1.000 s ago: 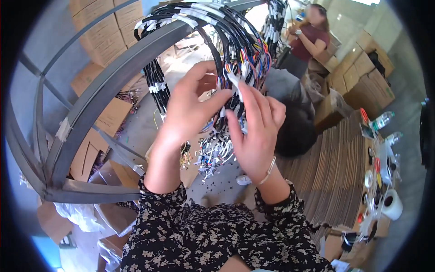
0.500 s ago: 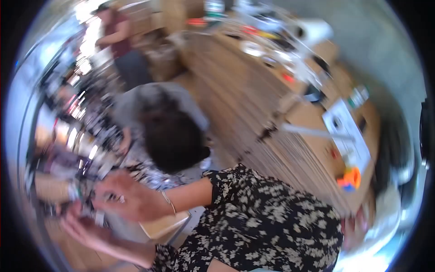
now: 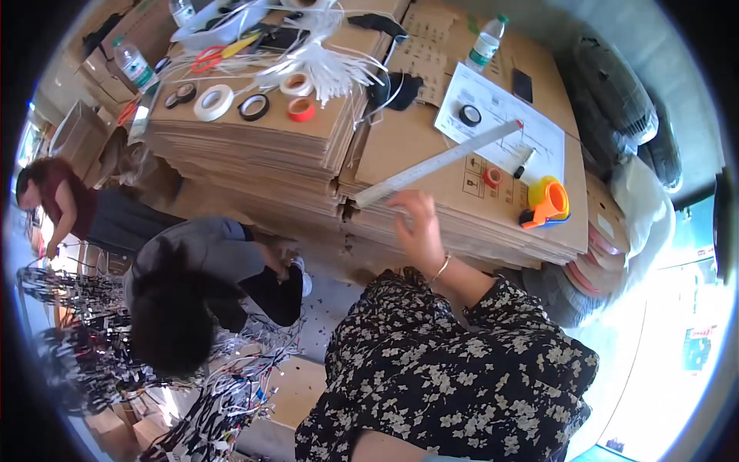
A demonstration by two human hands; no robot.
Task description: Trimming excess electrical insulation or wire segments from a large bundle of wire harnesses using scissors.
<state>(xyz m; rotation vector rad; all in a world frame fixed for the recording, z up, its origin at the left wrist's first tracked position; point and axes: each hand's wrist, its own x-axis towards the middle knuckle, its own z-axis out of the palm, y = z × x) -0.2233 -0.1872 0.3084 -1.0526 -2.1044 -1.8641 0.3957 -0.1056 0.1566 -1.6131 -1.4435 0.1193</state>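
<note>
My right hand (image 3: 422, 229), with a thin bracelet at the wrist, is raised at the near edge of a stack of flattened cardboard (image 3: 469, 223). Its fingers are apart and loosely bent, and nothing shows in them. Close by, the end of a long metal ruler (image 3: 439, 163) sticks out over that edge. The ruler lies aslant across the cardboard, its far end on a white sheet with a line drawing (image 3: 481, 96). On the sheet are a black tape roll (image 3: 469, 115) and a black marker (image 3: 525, 163). My left hand is out of view.
Right of the ruler stand a small red tape roll (image 3: 493, 178) and an orange-yellow tape dispenser (image 3: 548, 202). Several tape rolls, white cable ties (image 3: 315, 65) and red-handled scissors (image 3: 208, 58) lie on the left stack. A bent-over person (image 3: 181, 285) is beside bundled cables (image 3: 223, 393).
The view has swung rightward to the cardboard stacks. My right hand has moved from beside my left hand, near the cables, to the stack's edge. My left hand has left the view.
</note>
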